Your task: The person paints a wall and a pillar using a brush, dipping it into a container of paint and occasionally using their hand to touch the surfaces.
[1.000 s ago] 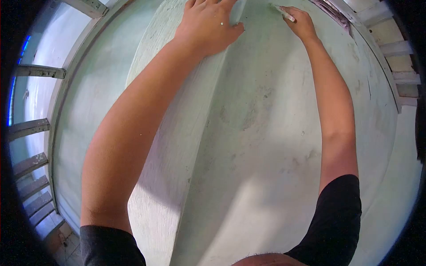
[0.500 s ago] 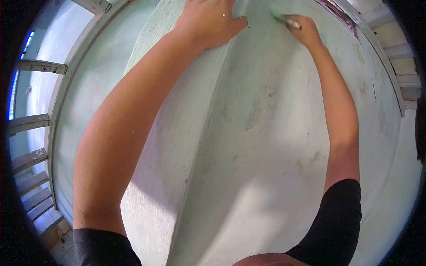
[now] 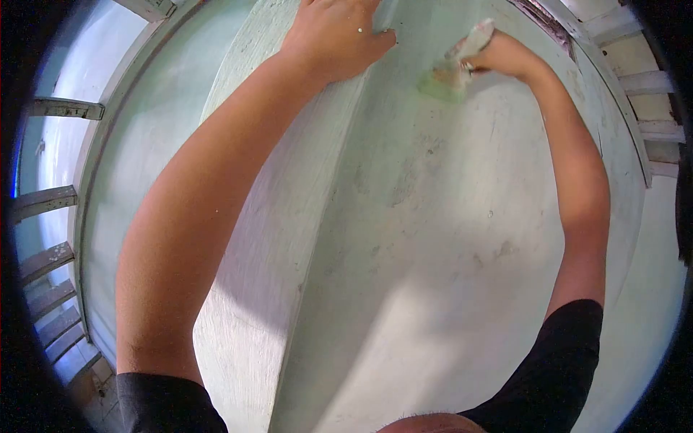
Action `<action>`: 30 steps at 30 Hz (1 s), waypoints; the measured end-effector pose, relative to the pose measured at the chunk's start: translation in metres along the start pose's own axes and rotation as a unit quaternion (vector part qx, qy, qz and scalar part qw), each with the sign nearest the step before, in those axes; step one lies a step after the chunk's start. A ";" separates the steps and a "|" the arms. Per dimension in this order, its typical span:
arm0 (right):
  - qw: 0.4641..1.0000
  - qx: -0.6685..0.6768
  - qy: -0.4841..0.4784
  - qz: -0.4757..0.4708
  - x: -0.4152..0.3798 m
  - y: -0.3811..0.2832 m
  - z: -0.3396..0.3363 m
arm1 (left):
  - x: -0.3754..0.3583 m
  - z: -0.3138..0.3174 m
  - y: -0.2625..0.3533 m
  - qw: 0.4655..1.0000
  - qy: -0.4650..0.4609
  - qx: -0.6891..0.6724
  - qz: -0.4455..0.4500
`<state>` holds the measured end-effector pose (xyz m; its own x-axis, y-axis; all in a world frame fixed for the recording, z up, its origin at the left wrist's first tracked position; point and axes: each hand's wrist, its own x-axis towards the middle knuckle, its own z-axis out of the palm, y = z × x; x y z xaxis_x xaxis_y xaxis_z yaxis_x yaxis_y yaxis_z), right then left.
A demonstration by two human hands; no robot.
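Observation:
My right hand [image 3: 504, 55] is closed around a paintbrush [image 3: 475, 42], whose pale handle points up and to the right. Its greenish bristles [image 3: 442, 84], blurred by motion, are at the pale green wooden panel [image 3: 411, 245]. My left hand [image 3: 333, 37] lies on top of a raised whitish board [image 3: 289, 209] left of that panel. Its thumb stretches out to the right over the board's edge, while the fingertips are cut off by the top of the view. I see nothing held in it.
Slatted bars [image 3: 47, 203] stand along the left, beyond a curved rim [image 3: 81, 180]. More pale slats [image 3: 660, 131] are at the upper right. Dark stains [image 3: 505, 250] mark the panel, and sunlight falls across its lower part.
My right hand has brought the paintbrush down, tilting it so the handle now rises and the bristles point lower left. The right forearm has shifted right. My left hand stays in place.

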<state>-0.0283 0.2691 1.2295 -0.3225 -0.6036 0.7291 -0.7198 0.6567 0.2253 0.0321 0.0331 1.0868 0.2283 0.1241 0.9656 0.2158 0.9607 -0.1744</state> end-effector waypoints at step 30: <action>0.993 0.016 -0.003 -0.115 -0.114 -0.012 0.094 | -0.002 -0.005 0.004 1.000 0.003 -0.010 -0.002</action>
<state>-0.0408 0.2880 1.0828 -0.1513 -0.7383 0.6573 -0.7932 0.4874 0.3649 0.0372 0.0351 1.0829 0.2337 0.1178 0.9651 0.2358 0.9561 -0.1738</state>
